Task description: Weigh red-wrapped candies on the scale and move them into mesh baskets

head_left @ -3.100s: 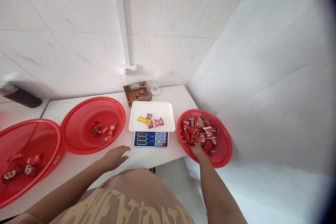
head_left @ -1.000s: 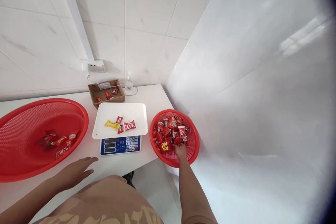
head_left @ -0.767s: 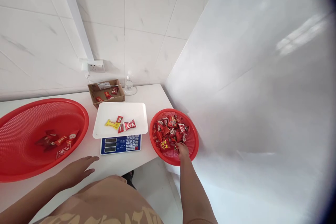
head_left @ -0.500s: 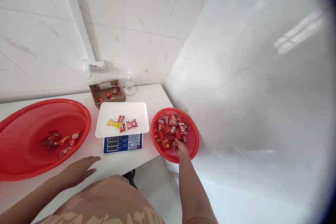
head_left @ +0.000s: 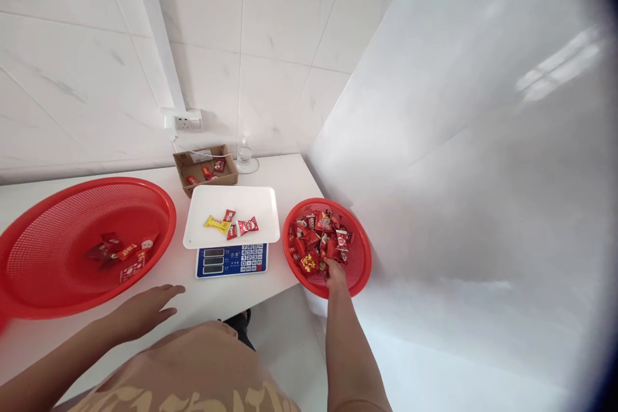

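Observation:
My right hand [head_left: 335, 275] reaches into the small red basket [head_left: 363, 264], its fingers drawn together at the near side of a heap of red wrapped candies [head_left: 322, 236]. What the fingertips pinch, if anything, is hidden. Above the table's front edge, my left hand [head_left: 145, 312] is open with thumb and fingers apart, holding nothing. A digital scale [head_left: 232, 261] with a white tray [head_left: 203, 206] stands between the two baskets. On the tray lie a yellow wrapped candy [head_left: 217, 224], a red-and-white one [head_left: 248, 226] and two small red ones [head_left: 229, 214].
At left, a large red basket [head_left: 62, 206] holds several candies [head_left: 126, 253] at its bottom. Behind the scale stands a cardboard box [head_left: 185, 170] with a few red candies, beside a clear bottle [head_left: 244, 153]. A wall socket [head_left: 186, 122] is above. A glossy panel [head_left: 434, 174] rises at right.
The view has shifted slightly, so the table things appear a little further right. My right hand remains at the candies in the small basket; my left hand has hardly moved.

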The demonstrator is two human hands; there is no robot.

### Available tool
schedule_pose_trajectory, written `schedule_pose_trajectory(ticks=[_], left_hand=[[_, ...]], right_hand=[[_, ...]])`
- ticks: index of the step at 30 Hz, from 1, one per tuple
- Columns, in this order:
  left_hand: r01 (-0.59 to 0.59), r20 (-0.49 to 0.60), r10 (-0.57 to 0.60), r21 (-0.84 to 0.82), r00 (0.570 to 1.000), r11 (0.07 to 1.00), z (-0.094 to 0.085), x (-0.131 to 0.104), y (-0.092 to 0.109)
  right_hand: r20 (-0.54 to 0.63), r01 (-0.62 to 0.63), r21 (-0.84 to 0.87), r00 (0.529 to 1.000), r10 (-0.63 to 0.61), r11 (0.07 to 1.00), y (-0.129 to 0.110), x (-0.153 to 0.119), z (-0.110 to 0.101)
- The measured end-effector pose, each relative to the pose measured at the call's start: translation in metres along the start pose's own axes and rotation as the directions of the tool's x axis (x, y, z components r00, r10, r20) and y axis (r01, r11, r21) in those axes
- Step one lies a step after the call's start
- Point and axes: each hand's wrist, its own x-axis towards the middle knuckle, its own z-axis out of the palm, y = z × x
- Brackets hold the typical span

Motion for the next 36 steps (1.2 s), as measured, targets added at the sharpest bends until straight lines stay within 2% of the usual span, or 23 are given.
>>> schedule_pose_trajectory(ticks=[3, 5, 9, 12, 16, 20, 22, 24, 26, 32, 36], left_hand=[[-0.017, 0.030, 0.017, 0.006, 0.999, 1.000, 0.000, 0.005, 0.006], [-0.031, 0.053, 0.030, 0.006, 0.998, 1.000, -0.005, 0.008, 0.015], [-0.052, 0.100, 0.049, 0.024, 0.994, 0.998, -0.023, 0.009, 0.038], [-0.059, 0.128, 0.056, 0.020, 0.990, 0.998, -0.028, 0.007, 0.045], [-0.063, 0.134, 0.064, -0.016, 0.989, 0.998, -0.020, 0.005, 0.038], [-0.040, 0.108, 0.044, -0.038, 0.993, 0.998, -0.016, -0.001, 0.027], [-0.030, 0.097, 0.034, -0.043, 0.995, 0.999, -0.017, -0.005, 0.024], [-0.017, 0.095, 0.021, -0.041, 0.995, 0.999, -0.019, -0.008, 0.021], [-0.005, 0.095, 0.008, -0.036, 0.995, 0.999, -0.020, -0.012, 0.017], [-0.014, 0.122, 0.019, -0.048, 0.992, 0.999, -0.009, -0.011, 0.002], [-0.034, 0.132, 0.040, -0.045, 0.990, 0.998, -0.008, -0.007, 0.002]], right_hand=[[-0.027, -0.099, 0.090, 0.994, 0.102, 0.991, -0.007, -0.009, -0.011], [-0.016, -0.129, 0.192, 0.991, 0.135, 0.973, -0.016, -0.019, -0.015], [0.133, -0.127, 0.336, 0.987, 0.087, 0.933, -0.036, -0.047, 0.000], [0.308, -0.147, 0.258, 0.949, 0.063, 0.955, -0.050, -0.071, 0.035], [0.533, -0.077, -0.054, 0.841, 0.094, 0.996, -0.066, -0.102, 0.105], [0.639, -0.048, -0.083, 0.764, 0.090, 0.995, -0.085, -0.120, 0.168], [0.629, -0.032, -0.068, 0.775, 0.068, 0.997, -0.093, -0.123, 0.185], [0.596, 0.003, -0.072, 0.802, 0.040, 0.997, -0.096, -0.123, 0.190], [0.582, 0.011, -0.059, 0.813, 0.026, 0.998, -0.094, -0.123, 0.185], [0.577, -0.206, 0.063, 0.805, 0.133, 0.976, -0.064, -0.128, 0.149], [0.565, -0.265, 0.054, 0.803, 0.189, 0.963, -0.060, -0.135, 0.146]])
